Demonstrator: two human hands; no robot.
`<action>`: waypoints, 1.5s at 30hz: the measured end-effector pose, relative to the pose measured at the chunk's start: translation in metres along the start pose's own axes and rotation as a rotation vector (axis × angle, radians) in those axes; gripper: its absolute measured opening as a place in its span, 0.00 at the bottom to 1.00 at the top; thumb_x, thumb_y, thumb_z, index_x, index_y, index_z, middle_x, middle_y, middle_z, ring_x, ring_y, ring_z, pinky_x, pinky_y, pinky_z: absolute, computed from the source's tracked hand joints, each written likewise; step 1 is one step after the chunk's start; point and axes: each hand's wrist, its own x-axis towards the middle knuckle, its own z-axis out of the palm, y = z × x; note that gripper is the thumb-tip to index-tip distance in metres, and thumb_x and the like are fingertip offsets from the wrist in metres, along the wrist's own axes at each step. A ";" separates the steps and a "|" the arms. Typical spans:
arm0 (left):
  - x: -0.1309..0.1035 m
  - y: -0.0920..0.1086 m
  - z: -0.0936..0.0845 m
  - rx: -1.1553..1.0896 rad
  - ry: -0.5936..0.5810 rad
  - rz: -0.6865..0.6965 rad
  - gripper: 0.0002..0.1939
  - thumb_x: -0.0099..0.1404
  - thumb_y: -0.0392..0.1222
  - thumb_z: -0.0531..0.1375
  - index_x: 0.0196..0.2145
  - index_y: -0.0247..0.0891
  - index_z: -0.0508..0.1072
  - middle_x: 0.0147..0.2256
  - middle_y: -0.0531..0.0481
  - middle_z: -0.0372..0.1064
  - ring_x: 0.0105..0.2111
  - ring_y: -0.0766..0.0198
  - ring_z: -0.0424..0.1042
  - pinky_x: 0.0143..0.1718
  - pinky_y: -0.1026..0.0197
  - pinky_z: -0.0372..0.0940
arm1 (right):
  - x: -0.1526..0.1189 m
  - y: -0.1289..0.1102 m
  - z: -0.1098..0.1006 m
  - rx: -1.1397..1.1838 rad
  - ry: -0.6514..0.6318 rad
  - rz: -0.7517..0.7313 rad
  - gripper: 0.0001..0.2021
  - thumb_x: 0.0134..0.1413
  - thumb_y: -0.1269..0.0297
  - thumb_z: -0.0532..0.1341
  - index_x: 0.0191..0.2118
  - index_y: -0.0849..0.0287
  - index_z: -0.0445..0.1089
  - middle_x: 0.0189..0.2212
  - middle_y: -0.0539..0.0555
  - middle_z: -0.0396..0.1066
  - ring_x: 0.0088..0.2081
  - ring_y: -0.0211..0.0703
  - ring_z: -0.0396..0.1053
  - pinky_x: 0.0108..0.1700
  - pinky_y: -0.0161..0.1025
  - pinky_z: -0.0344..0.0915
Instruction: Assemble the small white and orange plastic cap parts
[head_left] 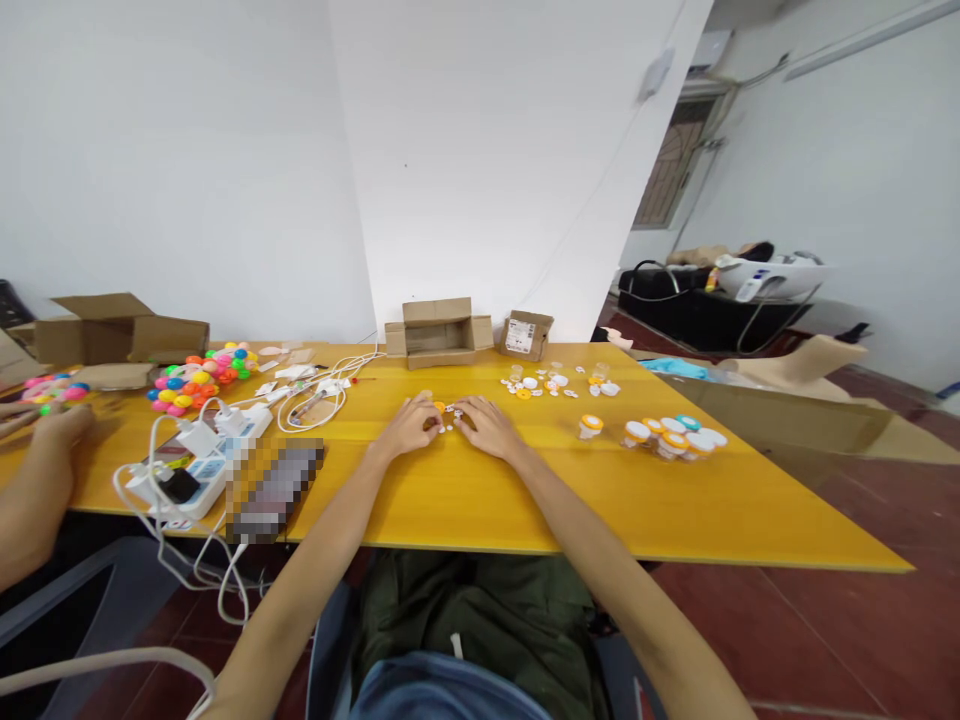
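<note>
Near the middle of the yellow table, my left hand [410,426] has its fingers curled together, and what they hold, if anything, is too small to make out. An orange round piece [439,407] lies at its fingertips. Just to the right, my right hand [486,427] bends its fingers inward, with a small white piece [457,412] at the tips. More tiny white pieces [442,429] rest on the tabletop between the hands. Farther off to the right are scattered white and orange parts [525,393] and several clear jars with coloured lids [673,440].
An open cardboard box [439,345] and a smaller box [526,335] stand by the wall. At left are a power strip [217,465] with white cables, a phone [277,490], colourful ball clusters [187,388] and another person's hand [64,425]. The table's front edge [487,548] is near my lap.
</note>
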 end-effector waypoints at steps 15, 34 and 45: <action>0.004 0.005 -0.012 0.025 0.336 -0.096 0.06 0.66 0.36 0.57 0.33 0.43 0.74 0.32 0.48 0.73 0.40 0.57 0.72 0.48 0.56 0.66 | 0.015 0.004 0.027 0.187 -0.117 -0.009 0.36 0.62 0.45 0.59 0.69 0.55 0.53 0.67 0.65 0.57 0.68 0.55 0.56 0.66 0.54 0.55; 0.003 0.007 -0.015 -0.054 0.596 -0.202 0.06 0.66 0.36 0.56 0.30 0.43 0.69 0.33 0.49 0.71 0.39 0.58 0.71 0.46 0.56 0.66 | 0.048 -0.040 0.017 -0.014 -0.136 0.023 0.24 0.67 0.47 0.53 0.65 0.42 0.61 0.63 0.59 0.62 0.61 0.54 0.63 0.61 0.54 0.58; 0.003 0.007 -0.003 -0.033 0.388 -0.133 0.06 0.65 0.36 0.57 0.31 0.43 0.71 0.32 0.49 0.72 0.39 0.58 0.72 0.47 0.57 0.66 | 0.055 -0.027 0.017 0.009 -0.142 0.072 0.22 0.68 0.56 0.53 0.66 0.41 0.61 0.63 0.59 0.62 0.60 0.53 0.64 0.59 0.51 0.61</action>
